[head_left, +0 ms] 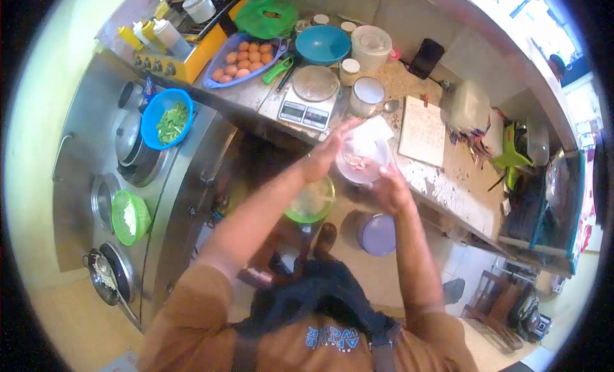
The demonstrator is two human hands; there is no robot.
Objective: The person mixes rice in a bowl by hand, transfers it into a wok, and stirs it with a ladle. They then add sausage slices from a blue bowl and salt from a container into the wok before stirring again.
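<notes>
Handling note: clear plastic tub, held just in front of digital scale, looks light, thin-walled and easily crushed; right hand is closed under its base, left hand clasps its side wall.

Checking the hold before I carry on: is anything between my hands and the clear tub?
Nothing visible. The left hand lies against the side of the clear tub, and the right hand cups it from below. Both touch it directly, over the edge of the counter.
</notes>
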